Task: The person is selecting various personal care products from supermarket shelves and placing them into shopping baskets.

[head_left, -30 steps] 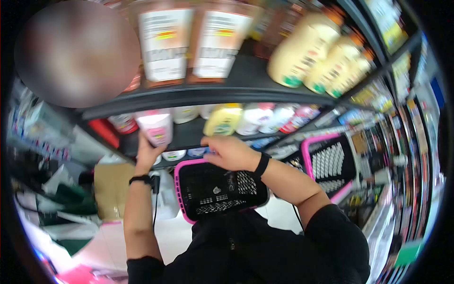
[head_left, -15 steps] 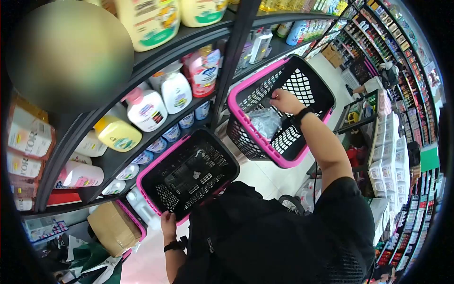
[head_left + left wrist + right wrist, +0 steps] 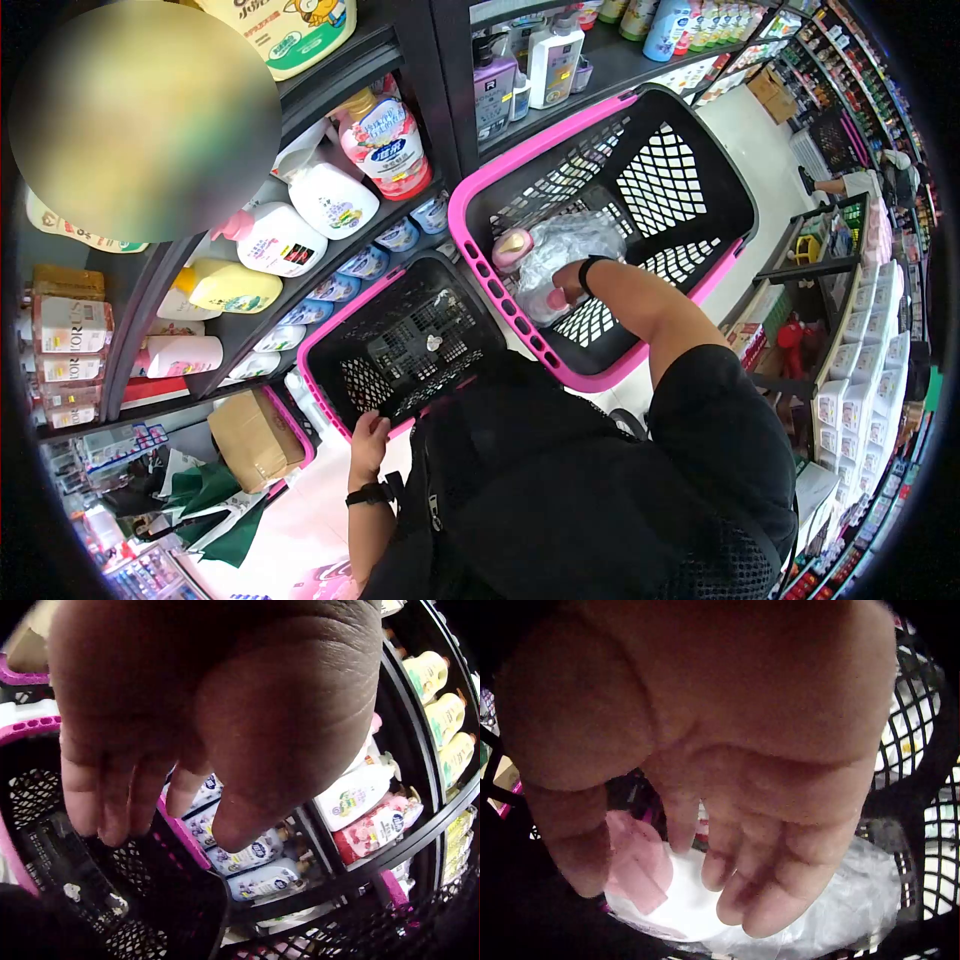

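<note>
we are reaching our right hand down into the far basket, the big black one with the pink rim, where a white bottle with a pink cap is lying on its side on a crumpled clear plastic bag. the fingers are hanging loosely curled just over the bottle, and we cannot tell whether they are gripping it or only hovering. our left hand is gripping the near rim of the near basket, a smaller one of the same kind, which is holding almost nothing. as we are judging it, the bottle could roll or slide, since the plastic under it is looking slick and uneven, and its cap could catch in the mesh. the near basket, held at one edge only, could tip or knock the shelf on the left while we are looking to the right. we are standing on a pale glossy floor in a shop aisle, with dark shelving carrying white pump bottles on the left, a cardboard box low down, and more stocked racks running into the far right.
</note>
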{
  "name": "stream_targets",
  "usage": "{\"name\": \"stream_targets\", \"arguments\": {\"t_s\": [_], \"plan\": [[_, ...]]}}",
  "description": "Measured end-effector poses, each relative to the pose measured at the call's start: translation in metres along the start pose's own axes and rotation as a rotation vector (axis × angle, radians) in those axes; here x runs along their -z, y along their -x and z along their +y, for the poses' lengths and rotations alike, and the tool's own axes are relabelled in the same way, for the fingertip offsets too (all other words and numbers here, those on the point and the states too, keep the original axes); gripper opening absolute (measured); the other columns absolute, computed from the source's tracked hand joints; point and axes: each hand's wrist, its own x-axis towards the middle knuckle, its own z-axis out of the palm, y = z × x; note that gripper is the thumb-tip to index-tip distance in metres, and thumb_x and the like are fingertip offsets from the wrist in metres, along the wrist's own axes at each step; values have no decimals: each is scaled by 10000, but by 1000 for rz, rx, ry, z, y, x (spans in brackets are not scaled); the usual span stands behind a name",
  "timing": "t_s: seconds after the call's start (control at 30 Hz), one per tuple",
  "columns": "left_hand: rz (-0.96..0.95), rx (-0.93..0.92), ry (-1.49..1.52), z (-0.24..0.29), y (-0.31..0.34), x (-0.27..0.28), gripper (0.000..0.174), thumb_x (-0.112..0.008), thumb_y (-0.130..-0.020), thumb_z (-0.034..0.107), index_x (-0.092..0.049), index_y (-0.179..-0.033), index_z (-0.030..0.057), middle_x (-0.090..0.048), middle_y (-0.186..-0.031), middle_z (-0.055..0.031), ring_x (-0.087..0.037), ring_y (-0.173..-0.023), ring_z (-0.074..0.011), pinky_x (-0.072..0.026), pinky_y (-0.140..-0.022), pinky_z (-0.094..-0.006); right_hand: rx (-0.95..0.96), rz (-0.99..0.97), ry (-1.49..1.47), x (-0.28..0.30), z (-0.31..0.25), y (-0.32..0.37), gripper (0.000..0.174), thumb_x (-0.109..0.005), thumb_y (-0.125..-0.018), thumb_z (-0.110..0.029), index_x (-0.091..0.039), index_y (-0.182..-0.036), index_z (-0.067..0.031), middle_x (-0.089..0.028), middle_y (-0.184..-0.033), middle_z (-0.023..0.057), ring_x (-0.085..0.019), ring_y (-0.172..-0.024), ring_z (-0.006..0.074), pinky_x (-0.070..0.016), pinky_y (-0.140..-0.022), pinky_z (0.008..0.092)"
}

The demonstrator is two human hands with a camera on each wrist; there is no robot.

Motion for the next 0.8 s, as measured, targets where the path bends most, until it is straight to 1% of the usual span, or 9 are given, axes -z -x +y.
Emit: {"name": "stream_targets", "arguments": {"t_s": [0.03, 0.1, 0.13, 0.33, 0.43, 0.47, 0.6, 0.7, 0.8], "plan": [[-5, 50, -44, 1, 6, -2, 416, -642, -967, 183, -524, -1316, -10, -642, -1025, -52, -629, -876, -154, -512, -727, -290, -30, -11, -38, 0, -7, 8, 704, -842, -670, -340, -635, -1253, -4, -690, -1175, 216, -647, -1139, 359, -514, -939, 443], [17, 87, 42, -2, 17, -7, 432, -648, -961, 187, -521, -1325, -9, -646, -1065, -73, -640, -896, -173, -520, -731, -309, 22, 198, -236, -8, -12, 21, 714, -873, -674, -354, -629, -1248, -7, -711, -1142, 182, -678, -1072, 322, -529, -909, 440], [35, 98, 64, -6, 21, -9, 440, -650, -960, 189, -518, -1330, -9, -646, -1082, -79, -642, -904, -178, -521, -731, -312, -7, 164, -183, -5, -21, 23, 864, -882, -670, -355, -501, -1373, -30, -688, -1185, 195, -657, -1118, 341, -522, -932, 447], [67, 154, 79, -3, 31, -24, 482, -654, -961, 205, -497, -1361, -13, -639, -1157, -102, -645, -954, -197, -528, -761, -322, 74, 261, 239, -8, -54, 38, 474, -688, -849, -305, -544, -1213, -37, -724, -1043, 156, -706, -981, 337, -560, -838, 443], [88, 119, 70, 7, 33, -31, 481, -657, -961, 210, -499, -1356, -14, -640, -1151, -101, -645, -953, -196, -530, -766, -322, 63, 364, 265, -10, -56, 41, 484, -691, -847, -313, -541, -1202, -20, -720, -1021, 187, -702, -975, 361, -558, -834, 461], [95, 97, 69, 9, 33, -33, 479, -658, -961, 211, -501, -1353, -15, -642, -1145, -100, -645, -950, -195, -531, -766, -323, 42, 426, 113, -7, -55, 46, 475, -682, -852, -308, -539, -1193, -11, -713, -1019, 213, -695, -969, 385, -553, -829, 484], [84, 48, 27, 13, 29, -38, 460, -670, -958, 222, -524, -1318, -25, -657, -1046, -82, -634, -901, -166, -529, -740, -312, 21, 434, 120, -2, -61, 51, 474, -677, -839, -282, -540, -1194, 2, -708, -1014, 226, -685, -979, 402, -542, -836, 503], [79, -6, -64, 17, 19, -34, 433, -667, -958, 214, -542, -1289, -36, -654, -1005, -77, -621, -878, -155, -522, -724, -304, -40, 487, 87, -10, -46, 37, 470, -697, -818, -350, -569, -1140, -32, -710, -993, 209, -685, -964, 390, -536, -824, 516], [117, -101, -2, 44, 20, -31, 416, -670, -947, 163, -554, -1266, -79, -659, -972, -74, -617, -883, -141, -504, -784, -283, -43, 468, 88, 20, -58, 97, 468, -665, -814, -303, -575, -1176, -21, -707, -1022, 228, -680, -977, 404, -534, -849, 505]]}}
